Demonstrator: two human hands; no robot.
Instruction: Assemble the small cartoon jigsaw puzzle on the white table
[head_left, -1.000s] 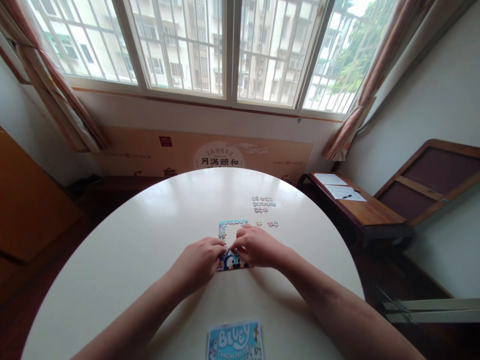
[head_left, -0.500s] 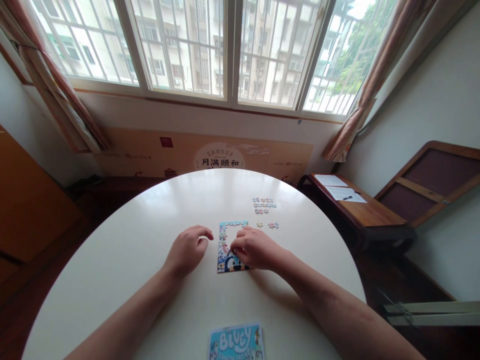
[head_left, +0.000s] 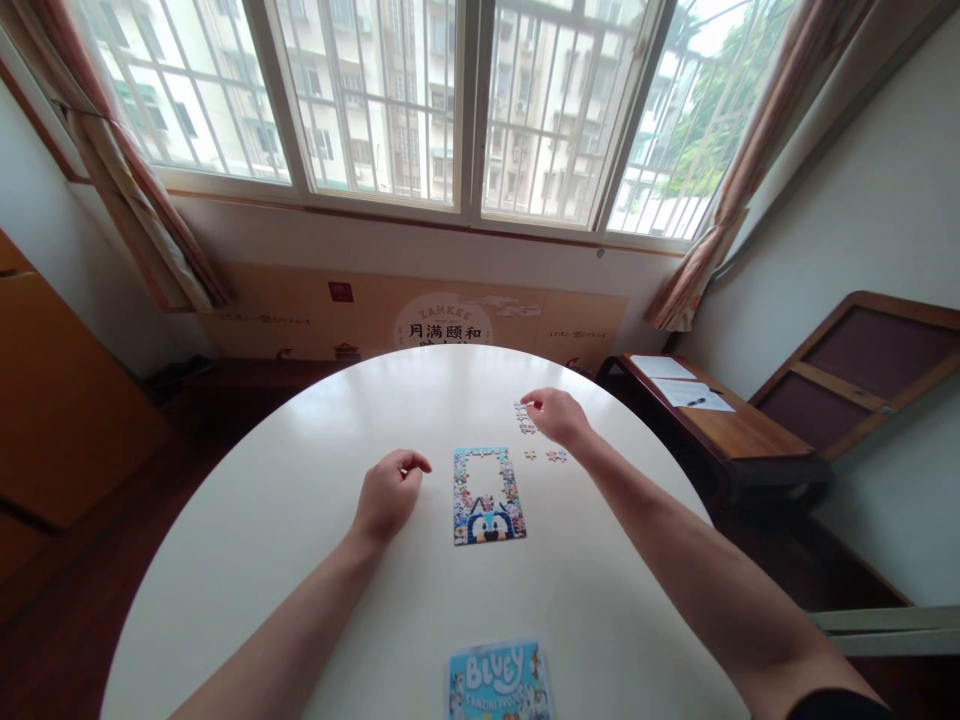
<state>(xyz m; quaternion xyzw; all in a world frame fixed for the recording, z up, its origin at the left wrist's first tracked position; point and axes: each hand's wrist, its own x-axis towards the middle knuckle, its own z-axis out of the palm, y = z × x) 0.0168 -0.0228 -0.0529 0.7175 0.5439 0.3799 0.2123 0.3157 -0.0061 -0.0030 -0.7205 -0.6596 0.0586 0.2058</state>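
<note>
Reaching right hand (head_left: pixel 556 416) over small interlocking pieces (head_left: pixel 524 419)

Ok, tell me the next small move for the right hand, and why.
Probably pinch one loose piece: the right hand is over the loose pieces, its grip unclear, and the puzzle shows an unfilled gap near its top. The left hand rests beside it.

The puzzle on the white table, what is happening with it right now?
A person sits at a round white table with a small jigsaw puzzle that is partly done: the border and lower picture are filled, and a gap shows near the top. The right hand reaches to the loose pieces beyond the puzzle. The left hand rests on the table beside the puzzle, holding nothing visible. The puzzle box lies at the near edge.
</note>
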